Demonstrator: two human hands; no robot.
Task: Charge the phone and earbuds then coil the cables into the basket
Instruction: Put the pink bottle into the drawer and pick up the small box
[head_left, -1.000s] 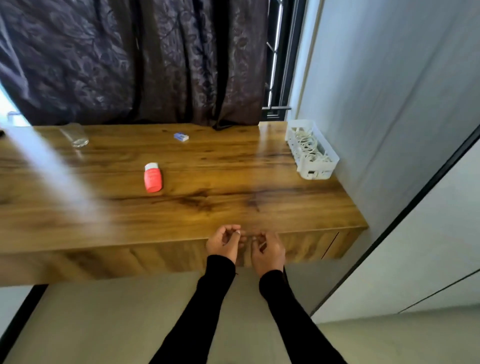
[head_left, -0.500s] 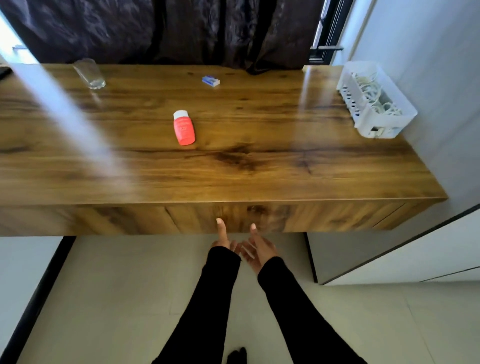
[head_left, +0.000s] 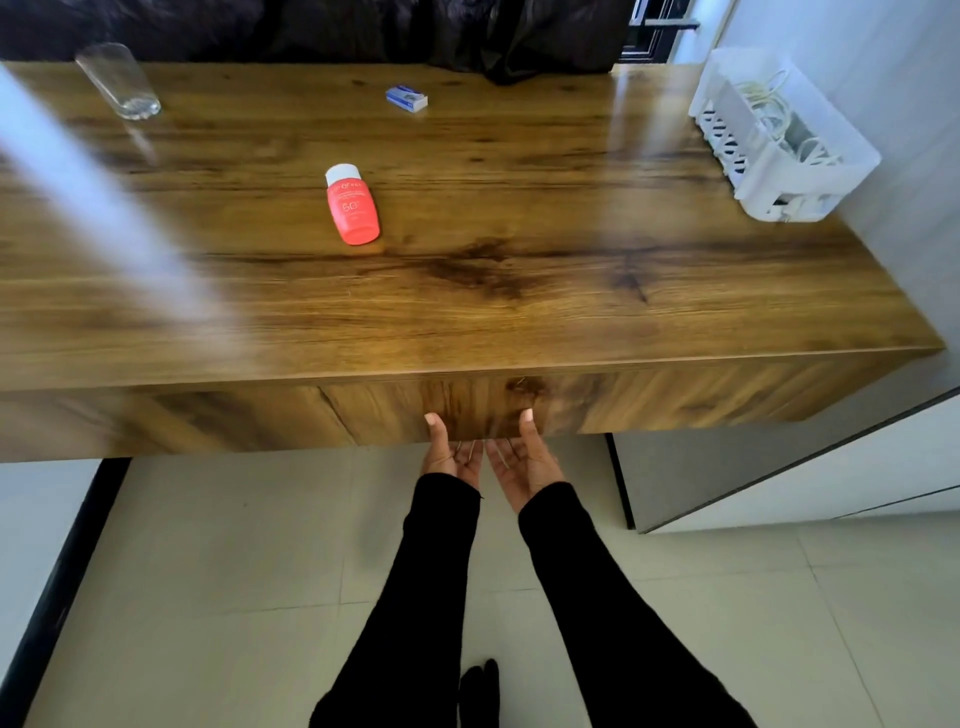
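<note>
Both hands sit at the 6 o'clock side of the wooden desk (head_left: 519, 270), palms turned up just below its front edge. The left hand (head_left: 451, 451) has its thumb raised against the desk's front panel while its fingers reach under the edge out of sight, so how they lie cannot be told; it holds nothing that shows. The right hand (head_left: 524, 462), just beside it at 3 o'clock, is likewise palm-up with the thumb pointing up at the panel, its fingers hidden beneath, nothing visible in it. Black sleeves cover both forearms. The white basket (head_left: 810, 176) stands at the desk's far 2 o'clock corner against the wall, with pale coiled cables (head_left: 769, 104) lying inside it. No phone or earbuds can be made out. Near the desk's middle, toward 11 o'clock from the hands, a red bottle (head_left: 353, 208) with a white cap lies flat. A small blue-and-white box (head_left: 407, 98) rests at 12 o'clock, and a clear glass (head_left: 120, 83) stands at 10 o'clock.
</note>
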